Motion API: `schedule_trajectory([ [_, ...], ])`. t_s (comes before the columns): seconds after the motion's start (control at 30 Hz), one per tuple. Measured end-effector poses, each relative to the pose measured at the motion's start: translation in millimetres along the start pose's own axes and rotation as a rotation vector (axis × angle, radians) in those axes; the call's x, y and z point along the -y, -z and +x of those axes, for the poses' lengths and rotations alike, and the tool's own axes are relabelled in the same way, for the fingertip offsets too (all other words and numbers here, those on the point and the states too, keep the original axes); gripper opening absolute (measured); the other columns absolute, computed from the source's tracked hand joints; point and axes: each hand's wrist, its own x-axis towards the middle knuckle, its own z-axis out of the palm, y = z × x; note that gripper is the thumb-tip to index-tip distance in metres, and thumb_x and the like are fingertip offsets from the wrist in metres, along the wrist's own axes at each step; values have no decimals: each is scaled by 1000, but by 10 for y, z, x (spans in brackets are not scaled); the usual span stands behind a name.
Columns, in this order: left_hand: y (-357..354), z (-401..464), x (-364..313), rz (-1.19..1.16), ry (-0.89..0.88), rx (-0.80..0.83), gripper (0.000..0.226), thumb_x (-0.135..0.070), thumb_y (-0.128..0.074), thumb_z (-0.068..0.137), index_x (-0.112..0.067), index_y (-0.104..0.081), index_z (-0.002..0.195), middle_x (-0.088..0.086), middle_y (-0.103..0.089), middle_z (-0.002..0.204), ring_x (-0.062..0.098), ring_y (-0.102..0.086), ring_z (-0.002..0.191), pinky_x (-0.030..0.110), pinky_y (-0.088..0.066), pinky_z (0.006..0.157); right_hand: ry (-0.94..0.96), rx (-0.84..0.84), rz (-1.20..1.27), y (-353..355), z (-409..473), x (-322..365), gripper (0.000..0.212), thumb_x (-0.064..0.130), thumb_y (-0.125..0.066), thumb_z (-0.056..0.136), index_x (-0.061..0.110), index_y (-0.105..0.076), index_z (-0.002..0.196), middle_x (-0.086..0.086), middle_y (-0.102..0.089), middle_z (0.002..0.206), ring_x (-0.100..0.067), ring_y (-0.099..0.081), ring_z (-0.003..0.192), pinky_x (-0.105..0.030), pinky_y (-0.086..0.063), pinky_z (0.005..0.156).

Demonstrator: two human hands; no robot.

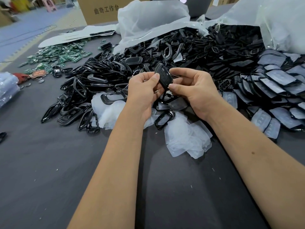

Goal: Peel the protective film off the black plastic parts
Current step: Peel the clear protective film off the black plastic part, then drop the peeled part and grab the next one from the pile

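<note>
Both hands hold one black plastic key-fob part (162, 74) above the heap, tilted upright. My left hand (143, 90) pinches its left edge between thumb and fingers. My right hand (191, 90) grips its lower right side, thumb at the bottom edge. Whether film still covers this part is too small to tell. Peeled translucent film pieces (184, 138) lie on the dark table (66, 171) just below my wrists. A big heap of black frames (102, 76) spreads to the left. Film-covered black parts (277, 83) are stacked at the right.
Green circuit boards (62, 55) are scattered at the far left. White plastic bags (151, 19) spill more black parts at the back. A cardboard box (99, 9) stands behind. A bluish bag (7, 86) sits at the left edge.
</note>
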Motion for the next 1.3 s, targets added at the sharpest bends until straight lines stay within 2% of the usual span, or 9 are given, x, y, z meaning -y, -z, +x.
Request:
schedule_trajectory([
  [0.1,-8,-2,17,56,-33,17,10,-3,-56,104,-2,-64,99,7,-67,81,6,-61,59,20,-55,60,-39,12,93,4,1,14,44,-16,-69,87,1,-67,128,-10,-75,99,-22,-74,92,-32,-60,87],
  [0.3,7,-10,17,68,-53,62,11,-1,-58,102,-4,-66,95,-1,-70,68,3,-60,54,20,-54,59,-70,13,252,44,-8,43,42,-18,-65,88,2,-66,125,-11,-80,98,-24,-77,91,-32,-61,85],
  [0.63,1,-8,-10,39,-36,86,12,-4,-56,104,1,-67,108,8,-66,81,11,-58,64,24,-54,63,-43,19,205,20,-9,43,42,-16,-67,87,5,-66,124,-13,-80,101,-26,-77,93,-35,-61,87],
  [0.8,-82,-35,-28,221,-167,33,5,-5,-60,102,-5,-65,102,14,-70,92,22,-63,79,29,-57,71,3,-62,-23,72,-3,204,36,-16,-65,90,4,-70,120,-17,-78,100,-32,-77,95,-44,-63,90],
  [0.9,-238,-63,-26,507,-380,3,9,-6,-66,97,-15,-64,94,6,-68,88,18,-64,79,38,-59,78,59,-144,-130,187,-15,397,34,-14,-60,94,2,-69,122,-16,-77,101,-24,-75,89,-34,-63,81],
  [1.0,-596,-161,-50,702,-639,80,14,-1,-68,91,-14,-63,92,-7,-64,81,11,-61,75,37,-55,78,205,-267,-425,423,-57,626,39,-14,-52,93,6,-71,121,-8,-77,100,-19,-74,95,-34,-63,84],
  [1.13,-1235,-288,-30,906,-969,248,22,8,-60,84,-7,-67,99,0,-64,90,27,-61,84,40,-46,71,314,-282,-855,883,-259,964,56,-13,-41,74,14,-79,105,6,-75,90,-3,-70,87,-14,-55,86],
  [1.2,-1529,-348,4,945,-1062,313,25,7,-59,86,-8,-68,104,0,-61,90,27,-60,83,37,-44,68,303,-310,-1034,1134,-392,1096,55,-12,-42,71,15,-79,102,5,-73,87,-8,-68,87,-12,-50,79],
  [1.3,-1873,-411,67,1018,-1146,410,26,2,-59,88,-10,-69,108,-5,-53,85,19,-53,79,31,-39,66,220,-387,-1248,1485,-505,1166,49,-13,-48,73,11,-78,103,-10,-77,95,-29,-69,94,-27,-48,76],
])
